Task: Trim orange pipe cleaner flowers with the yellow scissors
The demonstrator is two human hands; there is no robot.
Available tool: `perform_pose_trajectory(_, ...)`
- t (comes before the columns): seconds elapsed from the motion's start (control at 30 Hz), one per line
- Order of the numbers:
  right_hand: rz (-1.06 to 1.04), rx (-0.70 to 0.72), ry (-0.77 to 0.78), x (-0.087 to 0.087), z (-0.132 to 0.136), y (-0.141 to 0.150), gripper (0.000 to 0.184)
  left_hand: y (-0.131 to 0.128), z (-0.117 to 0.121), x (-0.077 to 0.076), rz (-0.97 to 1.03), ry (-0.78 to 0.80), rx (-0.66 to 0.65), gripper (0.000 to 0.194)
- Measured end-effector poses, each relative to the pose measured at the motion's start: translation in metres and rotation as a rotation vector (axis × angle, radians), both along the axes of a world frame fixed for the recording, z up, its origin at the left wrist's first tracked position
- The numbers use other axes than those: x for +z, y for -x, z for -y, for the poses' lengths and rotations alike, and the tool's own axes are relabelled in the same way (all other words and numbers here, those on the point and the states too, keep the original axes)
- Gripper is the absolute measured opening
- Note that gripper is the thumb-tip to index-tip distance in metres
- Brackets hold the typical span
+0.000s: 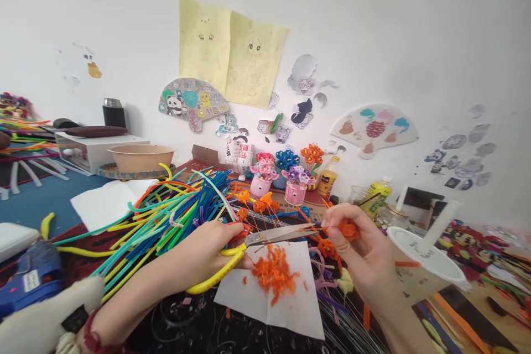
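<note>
My left hand (203, 251) is closed round scissors (269, 237) with yellow and orange handles, their blades pointing right. At the blade tips, my right hand (363, 254) pinches an orange pipe-cleaner piece (347, 229), partly hidden by the fingers. A white paper sheet (296, 310) lies below both hands. On it is a loose heap of orange fuzz clippings (274, 276). Orange pipe-cleaner flowers (261, 204) on thin stems lie just behind the blades.
Left of me spreads a bundle of coloured pipe cleaners (186, 215), with a blue glue gun (33, 276) nearer. Small flower pots (260, 185) and bottles (329, 177) line the wall. A white-lidded tub (440, 274) stands at right, with thin wires (344, 321) nearer me.
</note>
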State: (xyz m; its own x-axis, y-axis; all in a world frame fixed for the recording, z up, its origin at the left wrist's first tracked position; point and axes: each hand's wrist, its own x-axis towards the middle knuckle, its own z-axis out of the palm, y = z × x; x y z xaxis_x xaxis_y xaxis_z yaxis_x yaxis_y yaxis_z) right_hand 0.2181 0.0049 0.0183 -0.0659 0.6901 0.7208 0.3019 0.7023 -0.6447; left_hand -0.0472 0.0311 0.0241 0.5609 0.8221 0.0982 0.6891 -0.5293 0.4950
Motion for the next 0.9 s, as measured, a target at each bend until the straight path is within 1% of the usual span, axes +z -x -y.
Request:
perform_pose_trajectory(0.27, 0.044, -0.016, -0.054, 0.0002, -0.0011, -0.0009, 0.005, 0.0003, 0.001, 0.0018, -0.027, -0.013, -0.013, 0.035)
perform_pose_trajectory(0.5, 0.011, -0.005, -0.036, 0.002, 0.0034, 0.0045, 0.008, 0.0001, 0.0017, 0.0019, -0.032, -0.011, -0.013, 0.036)
perform_pose_trajectory(0.63, 0.003, -0.006, -0.037, 0.0017, 0.0016, 0.0027, 0.007, 0.0007, 0.0014, -0.0003, -0.015, -0.005, -0.022, 0.036)
perform_pose_trajectory(0.9, -0.011, 0.005, -0.035, 0.0011, 0.0015, 0.0019, 0.008, 0.0001, 0.0017, -0.001, -0.042, -0.011, -0.025, 0.038)
